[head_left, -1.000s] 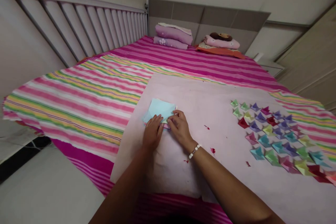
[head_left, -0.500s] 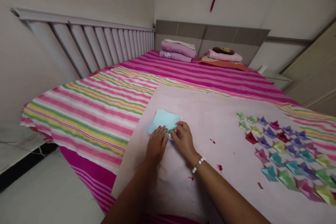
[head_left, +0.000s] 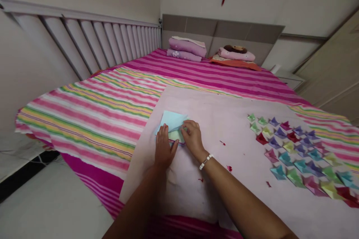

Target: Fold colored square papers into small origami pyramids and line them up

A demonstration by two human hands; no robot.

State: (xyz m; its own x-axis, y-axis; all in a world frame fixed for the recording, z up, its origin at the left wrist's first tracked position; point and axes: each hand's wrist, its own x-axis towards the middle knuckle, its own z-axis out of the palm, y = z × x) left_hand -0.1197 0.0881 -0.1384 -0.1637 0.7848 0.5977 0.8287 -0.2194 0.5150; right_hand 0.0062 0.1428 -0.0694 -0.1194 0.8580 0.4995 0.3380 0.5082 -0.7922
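Observation:
A light blue sheet of paper (head_left: pixel 171 119) tops a small stack on the pale board. Its near right corner is raised between the thumb and fingers of my right hand (head_left: pixel 193 139), which wears a white beaded bracelet (head_left: pixel 206 161). Under the lifted part a pale green sheet (head_left: pixel 176 135) shows, with darker paper edges along the near side. My left hand (head_left: pixel 164 148) lies flat with fingers stretched over the near left part of the stack.
Several rows of small folded paper shapes (head_left: pixel 295 178) in many colours stand on the right of the board (head_left: pixel 213 119). Red paper scraps (head_left: pixel 229 168) lie nearer. Striped cloth (head_left: pixel 92 114) covers the bed around it; folded bedding (head_left: pixel 186 47) sits by the headboard.
My right hand has raised the near edge of the blue sheet, exposing the pale green sheet below. My left fingers have straightened. The whole view has shifted slightly.

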